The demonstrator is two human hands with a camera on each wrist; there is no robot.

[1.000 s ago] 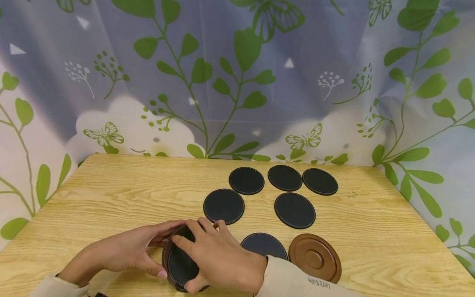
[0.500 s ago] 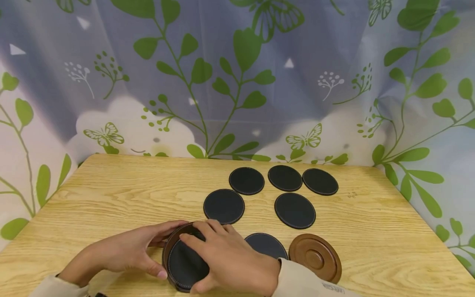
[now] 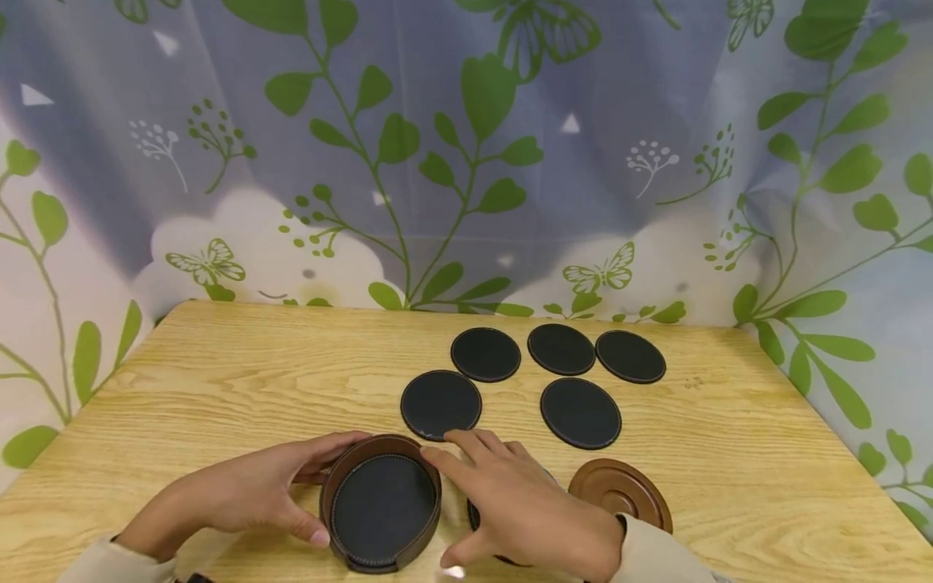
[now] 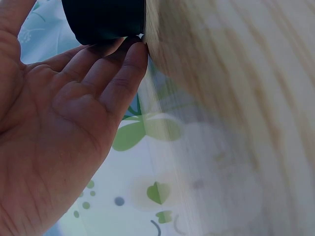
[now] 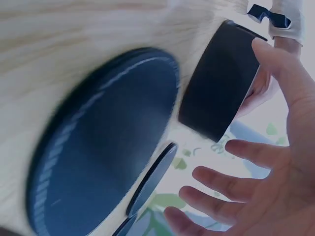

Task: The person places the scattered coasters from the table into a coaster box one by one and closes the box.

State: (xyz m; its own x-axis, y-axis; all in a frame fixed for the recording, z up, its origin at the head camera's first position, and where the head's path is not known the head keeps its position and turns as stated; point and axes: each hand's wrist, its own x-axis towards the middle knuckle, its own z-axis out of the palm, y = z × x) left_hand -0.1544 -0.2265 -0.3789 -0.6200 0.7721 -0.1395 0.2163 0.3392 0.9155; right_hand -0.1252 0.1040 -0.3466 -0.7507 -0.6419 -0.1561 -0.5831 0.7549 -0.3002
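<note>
A round brown coaster holder point(image 3: 330, 494) stands near the table's front edge with a black stitched coaster point(image 3: 382, 510) lying inside. My left hand point(image 3: 251, 486) cups the holder's left side, fingers and thumb spread, fingertips touching its wall. In the left wrist view the fingers look nearly straight below the holder's dark side point(image 4: 106, 19). My right hand point(image 3: 517, 502) hovers with loosely spread fingers to the right of the holder, holding nothing. Beneath it lies another black coaster point(image 5: 108, 132), mostly hidden in the head view. In the right wrist view the thumb overlaps the holder point(image 5: 221, 78).
Several black coasters lie farther back, among them one at the left point(image 3: 440, 405) and one at the right point(image 3: 581, 413). A brown disc with raised rings point(image 3: 619, 490) lies right of my right hand. A leaf-patterned curtain point(image 3: 466, 162) borders the wooden table point(image 3: 277, 364).
My right hand has moved right, off the coaster in the holder, and now covers the coaster beside it. The inside of the holder has come into view. My left hand has stayed in place.
</note>
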